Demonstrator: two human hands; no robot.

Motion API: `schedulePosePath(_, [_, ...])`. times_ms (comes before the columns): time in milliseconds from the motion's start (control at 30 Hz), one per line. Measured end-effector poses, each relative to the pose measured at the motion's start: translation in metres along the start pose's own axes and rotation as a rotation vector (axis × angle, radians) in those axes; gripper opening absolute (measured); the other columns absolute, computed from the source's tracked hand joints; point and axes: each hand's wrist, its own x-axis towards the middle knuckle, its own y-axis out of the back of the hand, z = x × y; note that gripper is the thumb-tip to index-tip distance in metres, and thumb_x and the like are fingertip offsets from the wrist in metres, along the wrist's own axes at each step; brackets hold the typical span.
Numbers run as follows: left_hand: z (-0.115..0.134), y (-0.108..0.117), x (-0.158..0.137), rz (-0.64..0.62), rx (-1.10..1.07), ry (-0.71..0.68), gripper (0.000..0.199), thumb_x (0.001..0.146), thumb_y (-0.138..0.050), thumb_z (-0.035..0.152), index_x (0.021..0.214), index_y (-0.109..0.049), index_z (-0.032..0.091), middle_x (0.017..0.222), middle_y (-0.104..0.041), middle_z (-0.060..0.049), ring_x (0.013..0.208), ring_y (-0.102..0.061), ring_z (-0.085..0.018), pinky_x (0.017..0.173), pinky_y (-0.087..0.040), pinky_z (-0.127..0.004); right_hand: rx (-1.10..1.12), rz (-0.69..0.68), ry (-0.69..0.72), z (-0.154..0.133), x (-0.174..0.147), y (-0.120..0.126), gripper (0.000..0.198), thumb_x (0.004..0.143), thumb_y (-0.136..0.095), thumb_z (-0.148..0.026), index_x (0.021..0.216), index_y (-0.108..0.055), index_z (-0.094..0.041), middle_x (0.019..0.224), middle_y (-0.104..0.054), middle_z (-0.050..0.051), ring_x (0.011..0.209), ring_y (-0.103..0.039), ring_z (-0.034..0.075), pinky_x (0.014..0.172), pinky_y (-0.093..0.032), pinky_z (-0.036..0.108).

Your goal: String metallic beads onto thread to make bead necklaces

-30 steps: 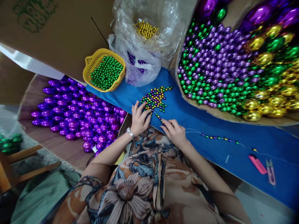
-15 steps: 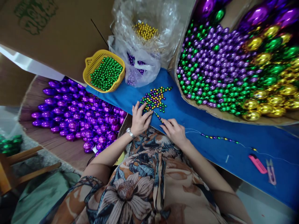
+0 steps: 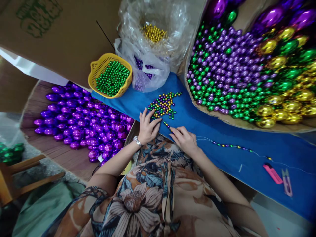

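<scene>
My right hand [image 3: 184,140] pinches a thin beading needle [image 3: 163,121] strung with small green, purple and gold beads. Its far tip points up-left, to the edge of a loose bead pile [image 3: 164,105] on the blue cloth. My left hand [image 3: 148,126] rests at that pile's near edge, fingers spread, the thumb close to the needle's tip. Whether the thumb touches a bead there I cannot tell. From behind my right hand a white thread runs right, carrying a strung row of beads [image 3: 232,146] across the cloth.
A yellow basket [image 3: 92,77] of green beads and plastic bags [image 3: 153,74] of beads stand behind. Large boxes of shiny beads lie left and right, the right one with a cardboard edge [image 3: 222,119]. Pink cutter [image 3: 273,173] and thread snips [image 3: 287,184] lie right.
The beads on the needle sit slightly closer to my right fingers. Both hands stay almost in place.
</scene>
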Motion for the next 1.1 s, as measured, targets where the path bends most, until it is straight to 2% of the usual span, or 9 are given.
schedulePosePath(367, [0.001,0.000,0.003,-0.047,-0.015,0.012,0.023,0.091,-0.054,0.034,0.108,-0.068,0.028,0.144,-0.046,-0.006,0.146,-0.019,-0.032,0.115,-0.018,-0.063,-0.127,-0.080,-0.028,-0.003,0.000,-0.002,0.033,0.098,-0.047,-0.041,0.120,-0.067,-0.027,0.090,-0.065,0.002,0.061,-0.056,0.007,0.059,-0.036,0.022])
schedulePosePath(500, [0.002,-0.003,0.002,-0.021,-0.015,-0.020,0.022,0.091,-0.054,0.033,0.108,-0.068,0.028,0.144,-0.046,-0.006,0.146,-0.020,-0.032,0.114,-0.020,-0.063,-0.117,-0.088,-0.048,-0.005,0.003,-0.006,0.036,0.097,-0.046,-0.045,0.122,-0.065,-0.026,0.091,-0.064,0.004,0.062,-0.057,0.007,0.059,-0.037,0.022])
schedulePosePath(633, [0.006,-0.002,0.005,-0.035,-0.041,-0.023,0.022,0.092,-0.052,0.034,0.106,-0.068,0.027,0.142,-0.048,-0.007,0.146,-0.020,-0.032,0.115,-0.021,-0.063,-0.031,-0.079,-0.067,-0.002,0.005,-0.013,0.043,0.095,-0.048,-0.049,0.127,-0.062,-0.023,0.097,-0.064,0.006,0.072,-0.060,0.009,0.065,-0.042,0.021])
schedulePosePath(800, [0.005,0.007,0.020,-0.062,-0.133,0.037,0.028,0.094,-0.049,0.037,0.116,-0.064,0.024,0.141,-0.049,-0.008,0.146,-0.022,-0.029,0.118,-0.024,-0.057,0.048,0.000,-0.076,0.005,0.002,-0.010,0.046,0.093,-0.051,-0.050,0.127,-0.062,-0.022,0.100,-0.066,0.006,0.087,-0.063,0.011,0.077,-0.046,0.018])
schedulePosePath(967, [-0.001,0.010,0.033,-0.100,-0.229,0.027,0.026,0.093,-0.052,0.043,0.094,-0.067,0.022,0.139,-0.052,-0.006,0.144,-0.029,-0.027,0.118,-0.028,-0.054,0.095,0.038,-0.049,0.008,0.004,0.003,0.049,0.093,-0.051,-0.052,0.126,-0.062,-0.018,0.103,-0.069,0.006,0.090,-0.064,0.011,0.080,-0.047,0.018])
schedulePosePath(1100, [-0.002,0.010,0.035,-0.117,-0.300,0.020,0.027,0.093,-0.051,0.044,0.088,-0.064,0.020,0.138,-0.054,-0.008,0.142,-0.034,-0.026,0.117,-0.030,-0.053,0.145,0.013,-0.053,0.011,0.005,0.010,0.045,0.095,-0.050,-0.049,0.126,-0.060,-0.018,0.099,-0.070,0.004,0.087,-0.064,0.010,0.080,-0.047,0.020])
